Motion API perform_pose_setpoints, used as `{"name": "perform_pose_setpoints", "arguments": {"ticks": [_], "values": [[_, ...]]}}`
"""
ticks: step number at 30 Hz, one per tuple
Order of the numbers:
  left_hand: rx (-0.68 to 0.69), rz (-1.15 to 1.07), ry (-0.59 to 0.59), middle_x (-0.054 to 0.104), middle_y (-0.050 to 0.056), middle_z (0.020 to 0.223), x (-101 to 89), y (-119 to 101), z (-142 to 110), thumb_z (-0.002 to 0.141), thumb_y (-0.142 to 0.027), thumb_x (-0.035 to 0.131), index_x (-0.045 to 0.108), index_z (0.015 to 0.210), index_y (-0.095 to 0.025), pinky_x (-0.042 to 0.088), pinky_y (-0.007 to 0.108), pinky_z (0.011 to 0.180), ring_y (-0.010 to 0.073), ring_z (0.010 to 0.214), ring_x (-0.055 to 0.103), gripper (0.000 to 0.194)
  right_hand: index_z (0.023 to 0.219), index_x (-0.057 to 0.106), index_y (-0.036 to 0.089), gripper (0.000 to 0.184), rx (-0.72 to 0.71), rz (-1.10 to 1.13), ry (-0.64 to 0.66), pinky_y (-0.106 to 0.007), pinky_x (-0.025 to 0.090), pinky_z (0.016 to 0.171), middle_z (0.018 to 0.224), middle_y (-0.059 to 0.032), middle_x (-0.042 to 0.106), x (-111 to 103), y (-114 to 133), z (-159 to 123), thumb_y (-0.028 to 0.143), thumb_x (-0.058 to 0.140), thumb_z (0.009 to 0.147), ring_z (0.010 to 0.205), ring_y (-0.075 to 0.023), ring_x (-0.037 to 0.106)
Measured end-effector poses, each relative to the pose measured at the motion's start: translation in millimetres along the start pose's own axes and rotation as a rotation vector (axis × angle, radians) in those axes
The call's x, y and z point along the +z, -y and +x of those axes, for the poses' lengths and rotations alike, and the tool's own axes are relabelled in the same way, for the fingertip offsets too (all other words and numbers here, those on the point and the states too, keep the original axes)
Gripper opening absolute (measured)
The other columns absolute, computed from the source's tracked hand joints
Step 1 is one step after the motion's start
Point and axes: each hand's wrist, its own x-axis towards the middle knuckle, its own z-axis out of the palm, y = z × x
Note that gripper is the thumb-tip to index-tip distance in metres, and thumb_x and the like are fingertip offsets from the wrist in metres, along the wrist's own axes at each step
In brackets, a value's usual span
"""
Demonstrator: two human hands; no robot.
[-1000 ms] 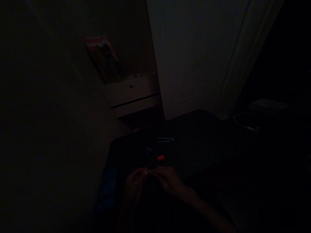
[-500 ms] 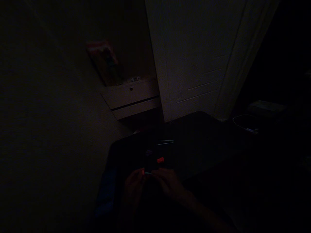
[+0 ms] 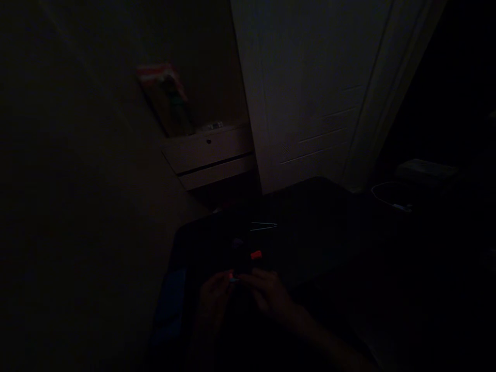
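The scene is very dark. My left hand (image 3: 212, 292) pinches a small orange piece (image 3: 231, 275) at its fingertips, its exact kind too dim to make out. Facing it, my right hand (image 3: 269, 292) has its fingers closed around the near end of a thin pale strip (image 3: 234, 280), which meets the orange piece. Just beyond the fingers lies an orange-red block (image 3: 256, 254) on the dark table (image 3: 310, 222). Further back rest thin V-shaped metal tweezers (image 3: 264, 226). A small dark purplish object (image 3: 237, 242) lies left of the block.
A blue object (image 3: 170, 299) lies along the table's left edge. Behind stand a pale drawer unit (image 3: 213, 155) with a colourful packet (image 3: 166, 98) on top, and a pale panelled door (image 3: 310, 93). At the right are a white cable (image 3: 382, 196) and a flat box (image 3: 426, 169).
My right fingertips have moved slightly left, closer to my left hand, so less of the pale strip shows between them. The view has dimmed a little. The things on the table have stayed put.
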Motion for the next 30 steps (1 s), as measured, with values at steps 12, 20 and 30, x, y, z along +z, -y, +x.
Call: {"name": "perform_pose_setpoints", "arguments": {"ticks": [12, 20, 30], "values": [[-0.111, -0.125, 0.011, 0.080, 0.011, 0.075, 3.4, 5.7, 6.2, 0.039, -0.038, 0.099, 0.080, 0.066, -0.015, 0.063, 0.036, 0.070, 0.0264, 0.071, 0.075, 0.040, 0.128, 0.074, 0.026, 0.045, 0.045, -0.044, 0.022, -0.025, 0.046, 0.064, 0.089, -0.0047, 0.070, -3.6, 5.1, 3.1, 0.006, 0.055, 0.093, 0.074, -0.0181, 0.066], [-0.068, -0.036, 0.044, 0.082, 0.013, 0.078, -0.5, 5.0, 3.9, 0.044, -0.040, 0.098, 0.083, 0.070, -0.014, 0.064, 0.038, 0.075, 0.0292, 0.077, 0.077, 0.040, 0.128, 0.074, 0.025, 0.044, 0.067, -0.049, 0.023, -0.025, 0.047, 0.064, 0.089, -0.0050, 0.070, -1.9, 4.9, 2.9, 0.005, 0.054, 0.094, 0.072, -0.0173, 0.065], [-0.028, -0.040, 0.130, 0.081, 0.013, 0.078, -5.8, 19.0, 11.4, 0.050, -0.043, 0.099, 0.085, 0.073, -0.013, 0.061, 0.035, 0.071, 0.0250, 0.073, 0.074, 0.040, 0.124, 0.076, 0.024, 0.040, 0.081, -0.026, -0.008, -0.025, 0.050, 0.065, 0.088, -0.0056, 0.072, 0.7, 1.9, 4.4, 0.007, 0.055, 0.095, 0.072, -0.0179, 0.067]]}}
